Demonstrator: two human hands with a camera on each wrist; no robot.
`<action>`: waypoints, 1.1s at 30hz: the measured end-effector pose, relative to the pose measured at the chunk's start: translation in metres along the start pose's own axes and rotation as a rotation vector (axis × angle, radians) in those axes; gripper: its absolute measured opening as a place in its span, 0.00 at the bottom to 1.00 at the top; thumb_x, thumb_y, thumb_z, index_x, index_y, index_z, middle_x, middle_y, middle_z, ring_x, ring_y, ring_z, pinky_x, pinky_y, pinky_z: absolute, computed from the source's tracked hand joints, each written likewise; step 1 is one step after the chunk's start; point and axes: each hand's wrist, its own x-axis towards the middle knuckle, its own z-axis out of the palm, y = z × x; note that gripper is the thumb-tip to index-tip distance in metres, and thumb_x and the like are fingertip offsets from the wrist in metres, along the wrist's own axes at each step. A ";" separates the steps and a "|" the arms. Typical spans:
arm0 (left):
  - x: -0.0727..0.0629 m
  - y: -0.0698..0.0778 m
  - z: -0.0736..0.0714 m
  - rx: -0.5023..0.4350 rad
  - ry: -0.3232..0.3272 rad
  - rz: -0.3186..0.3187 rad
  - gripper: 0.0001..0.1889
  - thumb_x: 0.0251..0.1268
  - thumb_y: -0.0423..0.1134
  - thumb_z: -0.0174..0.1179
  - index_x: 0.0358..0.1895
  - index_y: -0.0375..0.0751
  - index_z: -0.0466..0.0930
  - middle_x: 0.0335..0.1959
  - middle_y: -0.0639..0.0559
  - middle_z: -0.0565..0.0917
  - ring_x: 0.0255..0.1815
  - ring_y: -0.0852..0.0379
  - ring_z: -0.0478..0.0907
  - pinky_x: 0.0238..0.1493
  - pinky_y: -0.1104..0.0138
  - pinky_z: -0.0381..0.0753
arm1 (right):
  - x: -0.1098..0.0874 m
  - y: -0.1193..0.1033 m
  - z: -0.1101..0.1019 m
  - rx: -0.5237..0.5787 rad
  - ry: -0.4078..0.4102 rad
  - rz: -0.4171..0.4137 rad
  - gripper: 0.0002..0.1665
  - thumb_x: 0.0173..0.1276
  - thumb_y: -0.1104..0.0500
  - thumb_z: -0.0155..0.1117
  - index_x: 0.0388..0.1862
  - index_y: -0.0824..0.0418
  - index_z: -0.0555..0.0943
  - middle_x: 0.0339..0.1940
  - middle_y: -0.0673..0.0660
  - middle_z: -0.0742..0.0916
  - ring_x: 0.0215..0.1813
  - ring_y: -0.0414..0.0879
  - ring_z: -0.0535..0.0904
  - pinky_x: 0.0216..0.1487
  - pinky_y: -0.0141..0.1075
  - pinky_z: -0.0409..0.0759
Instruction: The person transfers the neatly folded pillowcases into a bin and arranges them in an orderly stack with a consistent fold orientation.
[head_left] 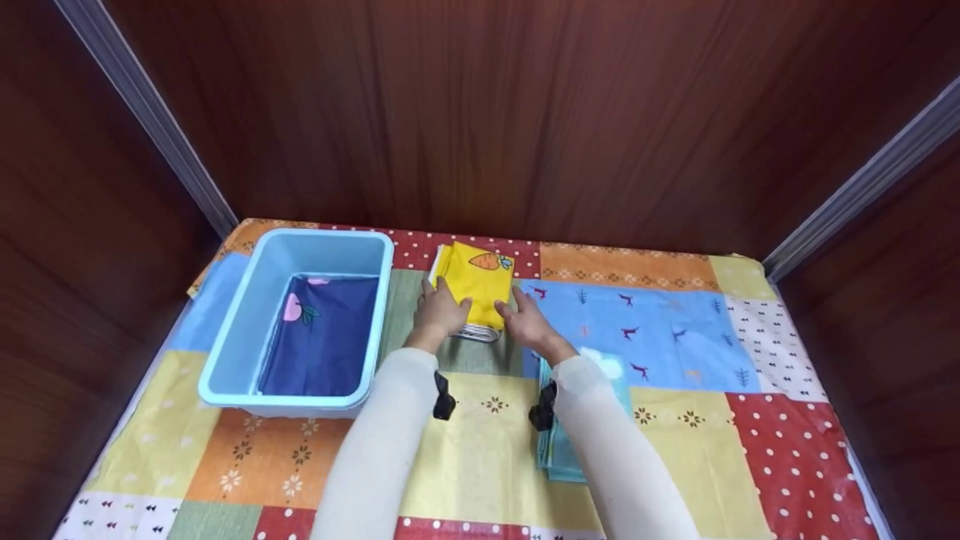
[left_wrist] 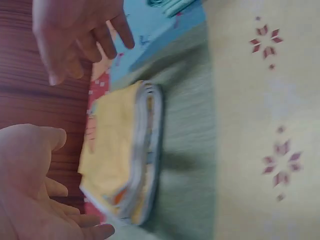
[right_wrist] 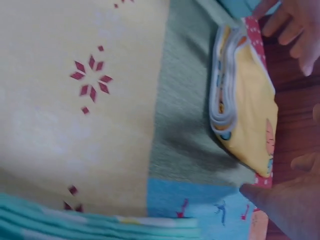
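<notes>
While two hands frame it, a folded yellow cloth [head_left: 480,277] lies lengthwise away from the person

Although the left hand [head_left: 441,309] and the right hand [head_left: 529,321] are on the two sides of the yellow cloth, the fingers of both are spread and only lightly bent, and they grip nothing. In the head view both thumbs appear over the cloth; the wrist views show some space around the hands, so whether any fingertip touches it I cannot tell.

The yellow cloth is on the patchwork tablecloth [head_left: 480,450], to the right of the blue bin [head_left: 292,399] and near the wooden wall [head_left: 480,112]. Its long axis runs from the person towards this wall, with a slight tilt. The folded edge faces the person, and the printed carrot [head_left: 485,261] sits at the far right corner, with its leaves to the right.

Only the head view shows what is inside the bin: a dark blue cloth [head_left: 330,345] with a pink print. The right wrist view has merely a corner of the bin, and the left wrist view does not contain it. Both wrist views give the near edge more clearly, with several pale-hemmed layers. The teal cloth [head_left: 566,459], which the right forearm partly covers in the head view, presents its stacked layers along the bottom of the right wrist view.
</notes>
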 end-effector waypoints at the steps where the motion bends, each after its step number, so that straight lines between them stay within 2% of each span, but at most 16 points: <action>1: 0.000 -0.002 0.004 -0.006 -0.002 -0.010 0.41 0.77 0.52 0.53 0.81 0.29 0.47 0.81 0.28 0.45 0.79 0.32 0.51 0.76 0.45 0.57 | 0.000 0.001 0.002 0.017 -0.010 0.012 0.42 0.84 0.46 0.44 0.84 0.64 0.45 0.84 0.67 0.51 0.84 0.61 0.43 0.80 0.57 0.45; 5: -0.002 -0.012 0.014 -0.054 -0.030 -0.062 0.43 0.77 0.53 0.52 0.82 0.31 0.44 0.82 0.29 0.42 0.81 0.32 0.42 0.78 0.43 0.50 | 0.000 0.003 0.013 0.063 -0.044 0.048 0.41 0.83 0.46 0.47 0.83 0.66 0.49 0.83 0.66 0.58 0.83 0.60 0.49 0.80 0.55 0.48; 8: -0.003 -0.017 0.017 -0.087 -0.035 -0.081 0.43 0.78 0.53 0.52 0.82 0.33 0.43 0.82 0.30 0.42 0.82 0.33 0.41 0.78 0.43 0.51 | 0.001 0.005 0.019 0.062 -0.051 0.054 0.40 0.83 0.47 0.47 0.82 0.69 0.53 0.81 0.68 0.61 0.82 0.61 0.51 0.80 0.54 0.50; 13: 0.000 -0.020 0.022 -0.082 -0.017 -0.061 0.41 0.77 0.51 0.53 0.81 0.31 0.48 0.81 0.30 0.47 0.81 0.34 0.47 0.77 0.45 0.55 | 0.000 0.006 0.024 0.064 -0.060 0.062 0.38 0.82 0.48 0.48 0.79 0.71 0.58 0.79 0.69 0.65 0.81 0.61 0.55 0.79 0.54 0.54; 17: 0.001 -0.024 0.024 -0.071 0.039 -0.044 0.36 0.76 0.48 0.55 0.78 0.31 0.58 0.79 0.31 0.55 0.78 0.35 0.54 0.75 0.46 0.59 | -0.001 0.005 0.026 0.053 -0.066 0.056 0.36 0.82 0.49 0.49 0.77 0.72 0.63 0.77 0.69 0.68 0.79 0.61 0.59 0.78 0.53 0.57; 21: 0.001 -0.026 0.026 -0.062 0.079 -0.038 0.33 0.75 0.47 0.56 0.75 0.32 0.64 0.73 0.34 0.64 0.72 0.37 0.62 0.70 0.47 0.65 | -0.001 0.006 0.026 0.053 -0.065 0.044 0.32 0.82 0.51 0.50 0.73 0.72 0.68 0.73 0.69 0.73 0.76 0.60 0.65 0.76 0.51 0.62; 25: 0.000 -0.029 0.027 -0.043 0.097 -0.038 0.31 0.76 0.47 0.56 0.74 0.32 0.66 0.68 0.35 0.69 0.68 0.37 0.66 0.67 0.47 0.69 | -0.001 0.007 0.023 0.057 -0.072 0.055 0.31 0.82 0.50 0.50 0.71 0.71 0.70 0.69 0.67 0.77 0.71 0.59 0.70 0.74 0.52 0.65; 27: 0.000 -0.030 0.027 -0.022 0.127 -0.041 0.29 0.75 0.47 0.57 0.71 0.32 0.69 0.65 0.35 0.71 0.66 0.37 0.68 0.64 0.46 0.71 | -0.002 0.007 0.021 0.042 -0.060 0.054 0.30 0.82 0.49 0.50 0.70 0.70 0.72 0.66 0.66 0.78 0.68 0.58 0.72 0.71 0.52 0.68; 29: 0.000 -0.032 0.026 -0.005 0.163 -0.066 0.27 0.75 0.46 0.57 0.67 0.31 0.72 0.62 0.35 0.75 0.63 0.36 0.71 0.61 0.46 0.74 | -0.003 0.009 0.019 0.015 -0.040 0.060 0.28 0.82 0.49 0.50 0.68 0.69 0.73 0.59 0.65 0.81 0.60 0.57 0.76 0.64 0.50 0.74; 33: 0.001 -0.035 0.023 0.010 0.208 -0.176 0.25 0.74 0.48 0.56 0.62 0.30 0.74 0.55 0.35 0.81 0.56 0.37 0.79 0.55 0.45 0.78 | -0.003 0.012 0.015 -0.061 0.015 0.119 0.25 0.82 0.48 0.50 0.64 0.66 0.73 0.40 0.59 0.82 0.42 0.52 0.78 0.47 0.43 0.76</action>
